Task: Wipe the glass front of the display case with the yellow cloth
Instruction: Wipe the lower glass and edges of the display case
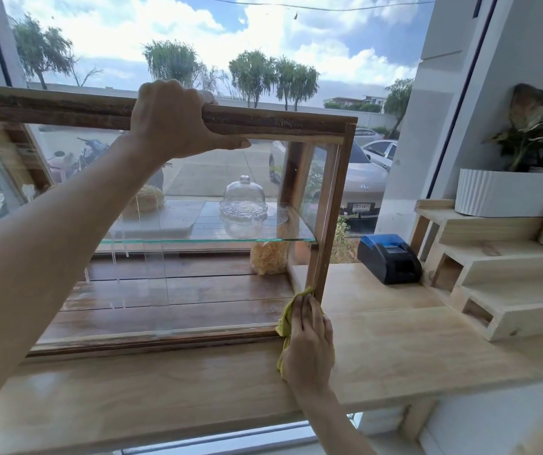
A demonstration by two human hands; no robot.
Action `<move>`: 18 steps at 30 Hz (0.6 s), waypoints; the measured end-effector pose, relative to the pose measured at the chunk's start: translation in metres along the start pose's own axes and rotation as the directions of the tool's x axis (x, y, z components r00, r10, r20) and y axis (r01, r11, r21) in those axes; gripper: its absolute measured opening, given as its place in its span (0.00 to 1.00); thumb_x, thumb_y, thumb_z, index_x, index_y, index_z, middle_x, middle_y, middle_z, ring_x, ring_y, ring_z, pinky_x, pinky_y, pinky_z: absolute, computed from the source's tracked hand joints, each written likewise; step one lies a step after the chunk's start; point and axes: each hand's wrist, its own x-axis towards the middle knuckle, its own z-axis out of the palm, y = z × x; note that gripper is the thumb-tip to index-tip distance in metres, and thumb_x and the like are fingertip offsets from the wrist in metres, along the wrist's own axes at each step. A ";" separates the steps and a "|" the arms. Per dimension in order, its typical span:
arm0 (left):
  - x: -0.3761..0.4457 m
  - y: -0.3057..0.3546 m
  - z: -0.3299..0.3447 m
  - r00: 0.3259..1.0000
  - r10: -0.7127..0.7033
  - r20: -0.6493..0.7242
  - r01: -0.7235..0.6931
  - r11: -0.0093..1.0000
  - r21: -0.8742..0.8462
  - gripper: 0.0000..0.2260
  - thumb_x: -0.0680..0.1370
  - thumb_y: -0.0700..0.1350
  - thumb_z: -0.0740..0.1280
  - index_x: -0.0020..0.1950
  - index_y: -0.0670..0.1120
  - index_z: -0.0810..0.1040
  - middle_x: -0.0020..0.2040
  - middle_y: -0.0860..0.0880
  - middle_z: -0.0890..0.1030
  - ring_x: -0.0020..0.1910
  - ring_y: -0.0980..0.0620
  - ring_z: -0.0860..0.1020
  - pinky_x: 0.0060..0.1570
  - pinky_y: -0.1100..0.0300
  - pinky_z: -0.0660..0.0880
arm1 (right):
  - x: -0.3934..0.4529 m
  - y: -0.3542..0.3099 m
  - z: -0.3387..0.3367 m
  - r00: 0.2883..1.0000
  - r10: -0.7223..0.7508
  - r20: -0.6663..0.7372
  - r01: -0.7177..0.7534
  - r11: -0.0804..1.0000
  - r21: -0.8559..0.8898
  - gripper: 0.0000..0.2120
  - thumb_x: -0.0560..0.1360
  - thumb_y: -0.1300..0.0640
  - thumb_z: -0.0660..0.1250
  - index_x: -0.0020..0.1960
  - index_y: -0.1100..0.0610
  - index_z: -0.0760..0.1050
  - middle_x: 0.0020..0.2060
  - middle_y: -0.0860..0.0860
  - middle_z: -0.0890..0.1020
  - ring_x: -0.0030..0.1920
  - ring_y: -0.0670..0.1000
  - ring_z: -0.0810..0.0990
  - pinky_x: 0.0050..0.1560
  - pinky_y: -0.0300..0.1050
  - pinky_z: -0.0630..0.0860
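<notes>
Counting it all up at the tabletop (pixel 395 339)!

Two hands in play: left hand (pixel 178 119), right hand (pixel 309 343). One yellow cloth (pixel 288 318). One wooden display case (pixel 280 121), with one glass shelf (pixel 198 239) inside. On that shelf, one clear glass dome (pixel 243 200) and one woven piece (pixel 145 198); below, one bag of pale snacks (pixel 267 259). Off to the side: one black-and-blue printer (pixel 390 257), one stepped wooden riser (pixel 500 290), one white ribbed planter (pixel 510 192).

bare forearms, no sleeves, no rings
</notes>
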 end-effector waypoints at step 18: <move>0.001 -0.002 0.003 1.000 -0.002 -0.003 0.002 1.000 -0.009 0.46 0.57 0.83 0.48 0.45 0.47 0.83 0.27 0.45 0.77 0.30 0.47 0.73 0.38 0.57 0.68 | -0.020 -0.003 0.003 0.973 0.091 0.211 -0.085 0.996 -0.040 0.21 0.68 0.65 0.65 0.61 0.62 0.77 0.58 0.56 0.81 0.63 0.55 0.75 0.61 0.51 0.72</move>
